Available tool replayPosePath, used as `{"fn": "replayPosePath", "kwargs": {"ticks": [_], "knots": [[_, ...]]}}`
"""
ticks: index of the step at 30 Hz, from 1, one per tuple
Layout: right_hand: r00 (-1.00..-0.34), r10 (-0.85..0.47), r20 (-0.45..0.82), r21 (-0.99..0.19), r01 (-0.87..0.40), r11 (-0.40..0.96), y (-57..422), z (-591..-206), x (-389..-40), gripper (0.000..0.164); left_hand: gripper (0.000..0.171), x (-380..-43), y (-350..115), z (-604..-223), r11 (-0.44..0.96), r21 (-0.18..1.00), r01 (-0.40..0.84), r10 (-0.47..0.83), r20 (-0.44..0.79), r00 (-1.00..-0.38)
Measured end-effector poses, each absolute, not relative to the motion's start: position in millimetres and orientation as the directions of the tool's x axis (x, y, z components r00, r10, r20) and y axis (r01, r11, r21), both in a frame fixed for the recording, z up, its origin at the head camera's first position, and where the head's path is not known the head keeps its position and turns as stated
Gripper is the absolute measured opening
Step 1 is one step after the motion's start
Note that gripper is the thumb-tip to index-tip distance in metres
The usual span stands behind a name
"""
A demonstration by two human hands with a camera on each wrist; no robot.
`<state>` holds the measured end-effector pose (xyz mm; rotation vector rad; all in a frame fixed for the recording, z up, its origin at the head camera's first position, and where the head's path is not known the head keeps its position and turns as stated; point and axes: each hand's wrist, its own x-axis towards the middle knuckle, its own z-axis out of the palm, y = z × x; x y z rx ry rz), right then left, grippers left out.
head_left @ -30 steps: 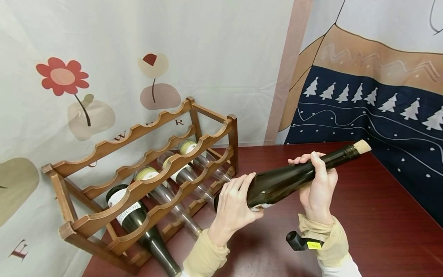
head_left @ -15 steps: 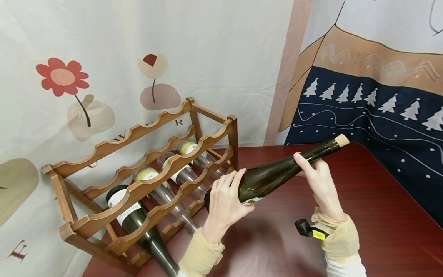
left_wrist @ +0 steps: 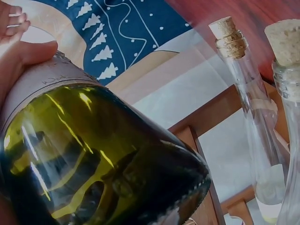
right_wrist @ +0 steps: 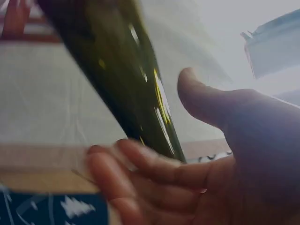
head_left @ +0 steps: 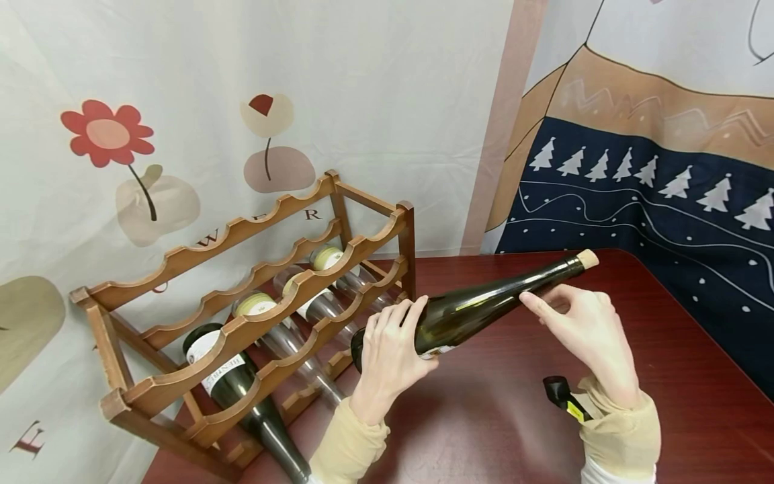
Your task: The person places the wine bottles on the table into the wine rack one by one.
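Observation:
My left hand [head_left: 390,356] grips a dark green wine bottle [head_left: 478,306] round its lower body, over the label. The bottle hangs above the table, tilted, its neck up to the right and a cork [head_left: 588,259] in its mouth. In the left wrist view, the bottle's base [left_wrist: 173,183] points toward the rack. Beside the neck is my right hand [head_left: 583,329], fingers loosely bent. The right wrist view has the thumb [right_wrist: 201,98] apart from the glass and the fingers [right_wrist: 154,164] by the neck; whether they touch it I cannot tell.
A wooden wine rack [head_left: 408,249] stands on the red-brown table [head_left: 484,410] to the left. Its lower level holds a dark bottle [head_left: 266,427] and several clear corked bottles, one [left_wrist: 258,122] plain in the left wrist view. Printed cloth [head_left: 393,107] hangs behind.
My right hand has loosened from the bottle's neck and drawn away right and down. The bottle, in my left hand, has shifted left toward the rack and tilts less steeply.

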<state>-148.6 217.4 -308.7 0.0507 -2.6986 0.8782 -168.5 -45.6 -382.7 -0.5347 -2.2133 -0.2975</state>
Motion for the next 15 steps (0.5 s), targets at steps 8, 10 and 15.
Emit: {"fn": "replayPosePath", "kwargs": {"ticks": [8, 10, 15], "knots": [[-0.622, -0.139, 0.771, -0.178, -0.42, 0.89, 216.2, -314.2, -151.8, 0.037, 0.1, -168.6, -45.9, -383.2, 0.879, 0.019, 0.477, 0.29, 0.772, -0.566], [-0.553, -0.221, 0.804, -0.073, -0.459, 0.885, 216.8, -315.4, -154.9, 0.044, 0.099, -168.6, -46.0, -383.1, 0.879, 0.015, 0.477, 0.294, 0.771, -0.565], [-0.493, -0.353, 0.795, 0.083, -0.488, 0.869, 217.0, -319.2, -164.0, 0.049, 0.096, -168.8, -46.2, -382.9, 0.883, -0.013, 0.469, 0.307, 0.772, -0.557]]}}
